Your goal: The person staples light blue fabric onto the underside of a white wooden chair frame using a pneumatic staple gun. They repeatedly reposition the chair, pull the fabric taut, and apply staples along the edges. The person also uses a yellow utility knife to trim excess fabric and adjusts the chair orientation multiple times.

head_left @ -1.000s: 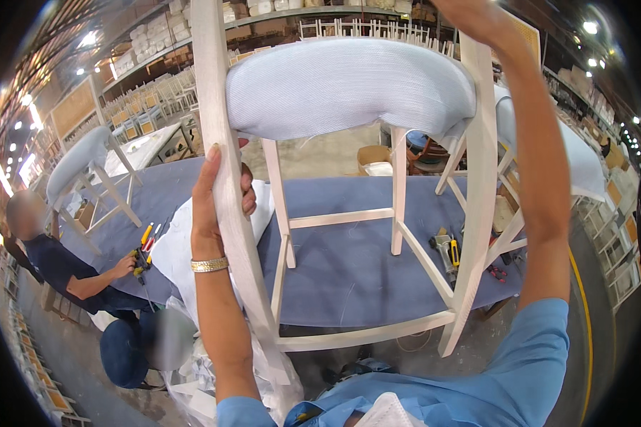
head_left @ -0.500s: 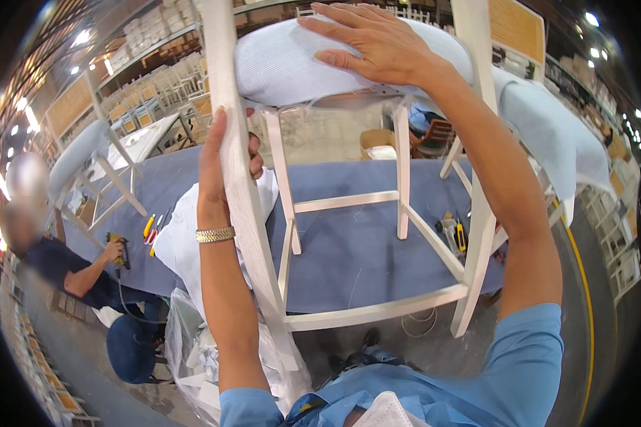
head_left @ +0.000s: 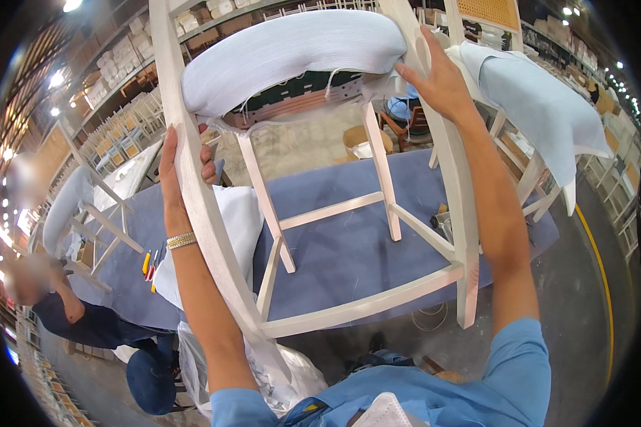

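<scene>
Between my arms stands a pale wooden chair [head_left: 363, 302], tipped so part of its underside shows. Smooth light-blue fabric covers its seat [head_left: 292, 57]; below the padded edge, dark webbing [head_left: 292, 92], wooden rails and loose threads are visible. My left hand [head_left: 181, 160] is wrapped around the chair's left post, with fingertips coming round the inner side. On the opposite post, my right hand [head_left: 438, 82] grips near the seat's corner, its thumb on the inner side. Beneath the chair lies a blue-grey covered table [head_left: 327, 185].
White cloth [head_left: 238, 220] and several hand tools [head_left: 149, 267] lie on the table's left. Another chair draped in light-blue fabric [head_left: 541, 99] stands right. At far left are a co-worker [head_left: 78, 313] and an upholstered chair [head_left: 68, 203]. Clear plastic [head_left: 303, 370] bunches below the table edge.
My right hand has moved off the seat top onto the right post. The chair has shifted left and tilted, exposing more of the seat's underside. The co-worker's drill no longer shows.
</scene>
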Tool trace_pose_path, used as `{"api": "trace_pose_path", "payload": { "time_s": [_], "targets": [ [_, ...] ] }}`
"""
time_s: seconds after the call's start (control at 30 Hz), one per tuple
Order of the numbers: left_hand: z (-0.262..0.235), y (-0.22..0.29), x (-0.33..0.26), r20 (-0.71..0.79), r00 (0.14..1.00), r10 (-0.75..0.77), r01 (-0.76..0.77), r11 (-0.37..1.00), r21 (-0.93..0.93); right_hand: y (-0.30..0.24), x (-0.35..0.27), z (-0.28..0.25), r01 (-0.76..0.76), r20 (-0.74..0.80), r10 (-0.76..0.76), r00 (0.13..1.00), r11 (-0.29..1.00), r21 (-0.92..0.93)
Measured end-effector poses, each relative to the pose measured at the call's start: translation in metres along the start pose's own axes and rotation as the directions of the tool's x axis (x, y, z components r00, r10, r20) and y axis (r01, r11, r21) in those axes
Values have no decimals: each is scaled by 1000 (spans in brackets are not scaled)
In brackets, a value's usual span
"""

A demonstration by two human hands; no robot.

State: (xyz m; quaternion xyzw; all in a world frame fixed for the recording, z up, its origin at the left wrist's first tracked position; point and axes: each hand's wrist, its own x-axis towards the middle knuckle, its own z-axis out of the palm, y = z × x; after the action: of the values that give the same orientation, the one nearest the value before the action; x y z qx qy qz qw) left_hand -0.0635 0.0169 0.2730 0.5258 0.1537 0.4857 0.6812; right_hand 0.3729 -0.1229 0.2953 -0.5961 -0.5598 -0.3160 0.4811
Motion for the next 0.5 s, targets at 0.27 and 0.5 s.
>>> {"api": "trace_pose_path", "payload": {
  "time_s": [0.27, 0.5],
  "targets": [
    [-22, 6, 30, 30, 999, -13, 9, 991, 133, -48, -12, -121, 636, 102, -631, 769, 771, -26],
    [-16, 5, 25, 94, 996, 7, -17, 994, 112, -94, -68, -167, 767, 466, -772, 434, 587, 259]
  ]
}}
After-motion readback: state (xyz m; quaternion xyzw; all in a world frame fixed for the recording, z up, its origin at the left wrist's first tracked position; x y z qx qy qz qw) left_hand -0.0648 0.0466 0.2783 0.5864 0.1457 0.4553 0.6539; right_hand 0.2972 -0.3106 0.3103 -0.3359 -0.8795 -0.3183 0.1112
